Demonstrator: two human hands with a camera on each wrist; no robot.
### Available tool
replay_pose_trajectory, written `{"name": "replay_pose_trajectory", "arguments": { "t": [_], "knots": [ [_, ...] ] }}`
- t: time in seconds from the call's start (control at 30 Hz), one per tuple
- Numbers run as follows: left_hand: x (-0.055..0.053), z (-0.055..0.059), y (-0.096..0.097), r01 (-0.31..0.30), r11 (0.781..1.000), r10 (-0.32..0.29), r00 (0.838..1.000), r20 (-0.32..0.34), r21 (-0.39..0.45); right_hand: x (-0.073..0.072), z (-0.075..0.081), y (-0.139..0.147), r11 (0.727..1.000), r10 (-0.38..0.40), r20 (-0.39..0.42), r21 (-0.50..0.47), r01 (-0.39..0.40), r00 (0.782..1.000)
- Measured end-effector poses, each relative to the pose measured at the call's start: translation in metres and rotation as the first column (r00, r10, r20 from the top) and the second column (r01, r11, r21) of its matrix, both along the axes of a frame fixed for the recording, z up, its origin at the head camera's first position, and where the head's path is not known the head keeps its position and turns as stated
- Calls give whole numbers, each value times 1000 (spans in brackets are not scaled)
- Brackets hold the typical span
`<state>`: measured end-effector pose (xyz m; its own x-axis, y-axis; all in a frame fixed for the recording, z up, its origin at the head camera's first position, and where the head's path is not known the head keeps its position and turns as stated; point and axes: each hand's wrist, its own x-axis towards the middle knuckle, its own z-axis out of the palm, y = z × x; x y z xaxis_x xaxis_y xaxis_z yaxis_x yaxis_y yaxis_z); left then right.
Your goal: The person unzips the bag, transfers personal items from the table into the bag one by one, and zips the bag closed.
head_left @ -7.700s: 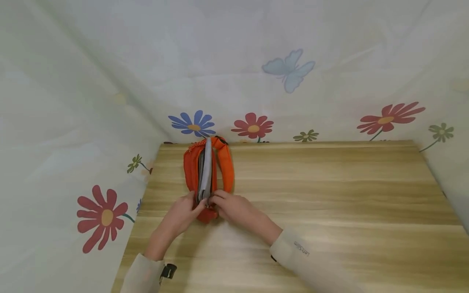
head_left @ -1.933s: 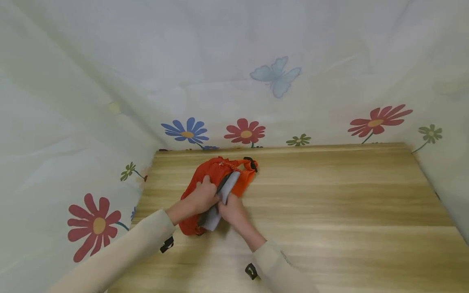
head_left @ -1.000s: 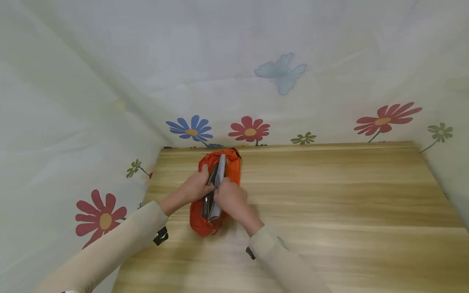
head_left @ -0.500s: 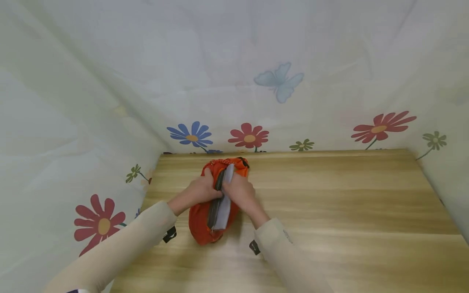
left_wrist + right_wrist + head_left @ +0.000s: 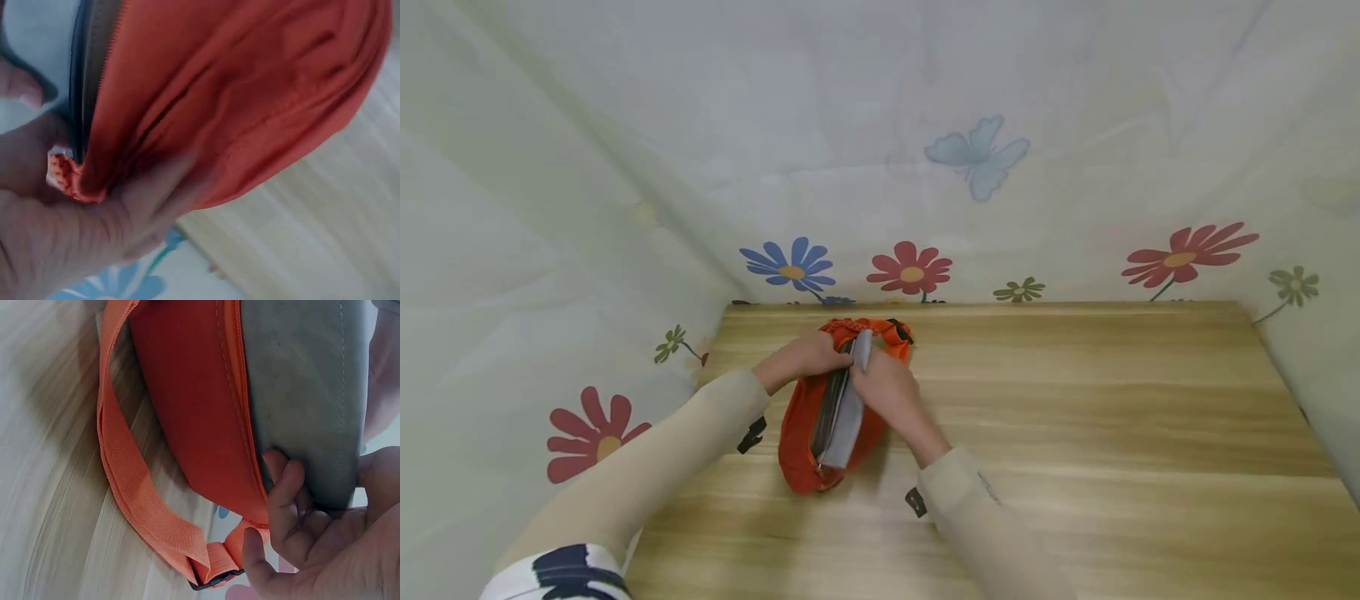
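Observation:
An orange-red waist bag (image 5: 799,446) stands unzipped on the table, its long mouth facing up. Out of the mouth rises a flat grey stitched case (image 5: 847,421), leather-like in the right wrist view. Beside it, a dark brown stitched item (image 5: 100,56) shows inside the opening. My left hand (image 5: 811,354) grips the bag's far left side by the zip end, fingers outside and thumb at the mouth. My right hand (image 5: 889,390) pinches the far end of the grey case, with fingers (image 5: 287,494) curled against its face. The case's lower part is hidden in the bag.
An orange strap (image 5: 128,462) with a black buckle (image 5: 215,579) loops off the bag's right side. The wood-grain table (image 5: 1075,400) meets a flower-printed wall cloth (image 5: 1075,183) behind and on the left.
Both hands first work at the bag's near end; now they are at its far end. In the last half second the left hand shifts up along the mouth. The grey case stays partly inside.

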<state>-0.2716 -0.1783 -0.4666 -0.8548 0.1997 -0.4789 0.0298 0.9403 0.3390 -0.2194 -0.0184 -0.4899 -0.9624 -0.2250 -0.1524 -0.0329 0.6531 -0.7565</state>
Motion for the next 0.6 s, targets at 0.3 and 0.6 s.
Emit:
{"name": "replay_pose_trajectory", "arguments": {
  "t": [0.3, 0.6],
  "knots": [
    [-6, 2, -11, -403, 884, 297, 876, 380, 238, -8, 7, -7, 998, 38, 146, 43, -44, 989],
    [16, -1, -14, -294, 844, 255, 956, 146, 448, -8, 11, -17, 977, 62, 125, 194, -86, 990]
  ]
}}
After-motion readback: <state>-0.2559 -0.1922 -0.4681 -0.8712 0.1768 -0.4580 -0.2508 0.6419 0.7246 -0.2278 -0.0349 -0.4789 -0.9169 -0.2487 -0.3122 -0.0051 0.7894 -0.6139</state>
